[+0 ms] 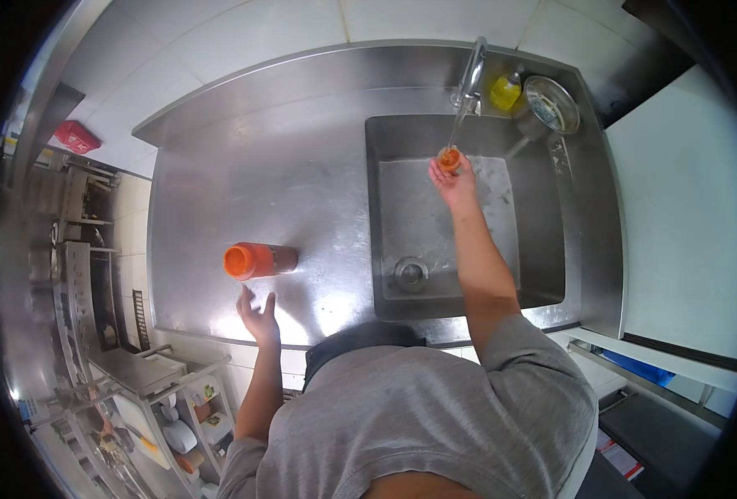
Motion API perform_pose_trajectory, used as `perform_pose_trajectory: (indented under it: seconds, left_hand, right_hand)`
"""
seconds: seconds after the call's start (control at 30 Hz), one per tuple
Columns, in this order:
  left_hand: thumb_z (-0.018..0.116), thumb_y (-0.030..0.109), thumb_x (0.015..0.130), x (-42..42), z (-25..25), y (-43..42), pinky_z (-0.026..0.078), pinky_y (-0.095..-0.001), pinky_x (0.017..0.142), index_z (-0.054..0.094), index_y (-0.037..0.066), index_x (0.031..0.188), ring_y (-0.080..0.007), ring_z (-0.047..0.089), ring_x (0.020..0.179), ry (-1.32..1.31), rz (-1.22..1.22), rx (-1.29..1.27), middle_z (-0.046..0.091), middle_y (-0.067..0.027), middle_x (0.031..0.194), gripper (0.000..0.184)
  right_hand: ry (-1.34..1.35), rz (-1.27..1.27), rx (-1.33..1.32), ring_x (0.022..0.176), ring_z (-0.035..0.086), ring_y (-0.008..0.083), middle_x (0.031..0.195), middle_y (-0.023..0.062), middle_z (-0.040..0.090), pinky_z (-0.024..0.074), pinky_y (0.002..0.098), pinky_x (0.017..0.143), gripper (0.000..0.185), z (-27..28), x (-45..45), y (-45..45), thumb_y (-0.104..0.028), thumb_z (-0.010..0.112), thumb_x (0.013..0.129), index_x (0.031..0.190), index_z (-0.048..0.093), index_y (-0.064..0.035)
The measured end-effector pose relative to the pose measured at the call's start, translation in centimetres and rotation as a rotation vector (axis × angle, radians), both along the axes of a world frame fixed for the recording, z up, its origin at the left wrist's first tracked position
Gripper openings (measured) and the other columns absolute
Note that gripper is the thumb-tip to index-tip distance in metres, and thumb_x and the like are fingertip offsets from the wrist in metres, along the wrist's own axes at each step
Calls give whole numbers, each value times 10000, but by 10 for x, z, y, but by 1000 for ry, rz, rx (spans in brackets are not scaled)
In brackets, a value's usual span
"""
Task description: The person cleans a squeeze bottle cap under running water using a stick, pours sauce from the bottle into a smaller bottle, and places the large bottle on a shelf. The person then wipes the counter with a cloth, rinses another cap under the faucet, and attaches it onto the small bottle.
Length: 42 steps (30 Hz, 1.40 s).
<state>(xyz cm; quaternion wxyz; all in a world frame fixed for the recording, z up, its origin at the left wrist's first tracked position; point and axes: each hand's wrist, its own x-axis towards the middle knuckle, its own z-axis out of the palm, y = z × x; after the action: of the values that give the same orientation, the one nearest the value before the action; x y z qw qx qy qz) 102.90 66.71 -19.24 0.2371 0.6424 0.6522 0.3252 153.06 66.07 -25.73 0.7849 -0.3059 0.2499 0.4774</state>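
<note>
My right hand [453, 182] is raised over the sink, its fingers wrapped round a small round orange-stained lid [449, 158]. Whether it is a lid or a shallow cup is hard to make out. A stream of water from the faucet [473, 73] runs down onto it. On the steel counter to the left stands a tall jar [258, 260] with an orange rim and orange contents. Just in front of it is my left hand [258, 316], holding nothing, thumb and fingers apart. I cannot tell whether its fingertips touch the jar.
The steel sink [543, 241] has a drain [411, 273] at its near left. Behind its right corner stand a yellow soap bottle [505, 91] and a metal pan [554, 106]. A shelf rack [173, 407] with dishes is at the lower left.
</note>
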Motion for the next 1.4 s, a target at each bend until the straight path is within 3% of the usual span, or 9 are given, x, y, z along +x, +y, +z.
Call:
perform_pose_trajectory:
  seconds: [0.1, 0.27, 0.37, 0.47, 0.57, 0.73, 0.93, 1.2, 1.4]
  left_hand:
    - [584, 126, 905, -30, -32, -31, 479, -307, 804, 654, -45, 1048, -203, 621, 862, -154, 27, -148, 661, -125, 920, 234]
    - [614, 153, 899, 9, 8, -51, 443, -243, 704, 665, -29, 1043, -117, 601, 755, -317, -42, -392, 678, -73, 844, 238]
    - [616, 107, 886, 34, 17, -38, 447, -240, 694, 658, -26, 1063, -125, 626, 765, -306, -213, -410, 683, -79, 854, 226]
    - [597, 56, 879, 74, 41, -29, 461, -243, 702, 608, -26, 1152, -137, 642, 772, -375, -327, -473, 683, -88, 858, 286]
    - [544, 6, 889, 106, 42, -16, 479, -244, 671, 536, -32, 1222, -162, 661, 760, -435, -444, -428, 670, -101, 863, 335]
    - [468, 6, 926, 167, 35, 14, 468, -252, 616, 561, -26, 965, -207, 679, 767, -516, -542, -456, 652, -112, 918, 106]
    - [496, 17, 911, 258, 44, 59, 459, -261, 678, 547, 5, 942, -182, 651, 788, -469, -624, -371, 640, -90, 913, 60]
    - [633, 9, 848, 358, 44, 79, 437, -215, 714, 514, 19, 1105, -148, 626, 830, -752, -583, -642, 675, -110, 972, 283]
    - [612, 102, 883, 416, 20, 97, 316, -490, 973, 519, 109, 1191, -159, 523, 1106, -751, -511, -840, 666, -18, 1086, 322]
  right_hand:
    - [103, -7, 76, 952, 588, 306, 1078, 150, 585, 449, 430, 879, 490, -17, 11, 16, -464, 422, 916, 1158, 508, -47]
    - [177, 30, 129, 895, 595, 286, 1017, 155, 594, 450, 453, 868, 512, -27, 12, 30, -501, 343, 924, 1142, 519, -72]
    - [272, 45, 170, 898, 584, 270, 991, 123, 594, 429, 471, 876, 473, -36, 7, 19, -485, 431, 899, 1165, 523, -105]
    - [-298, 375, -410, 983, 569, 300, 1035, 112, 611, 421, 474, 883, 426, -34, -22, -5, -429, 562, 841, 1112, 558, -101]
    - [-1403, 894, -1237, 1114, 525, 312, 1138, 104, 608, 357, 501, 967, 464, -32, -42, -39, -322, 649, 769, 1190, 559, -148]
    - [-1906, 661, -1081, 1152, 516, 285, 1187, 129, 592, 364, 471, 993, 547, -13, -9, -7, -260, 719, 687, 1194, 568, -119]
    - [-1454, 345, -804, 939, 629, 298, 1011, 152, 644, 484, 334, 847, 612, 28, 31, 63, -227, 801, 588, 1102, 567, 11]
    - [-1201, 279, -539, 909, 611, 331, 975, 156, 635, 478, 391, 826, 554, 41, 17, 36, -250, 823, 595, 1020, 577, 5]
    - [-1567, 484, -703, 938, 598, 333, 1037, 172, 601, 472, 396, 855, 640, 27, 31, 32, -277, 852, 581, 1085, 570, -2]
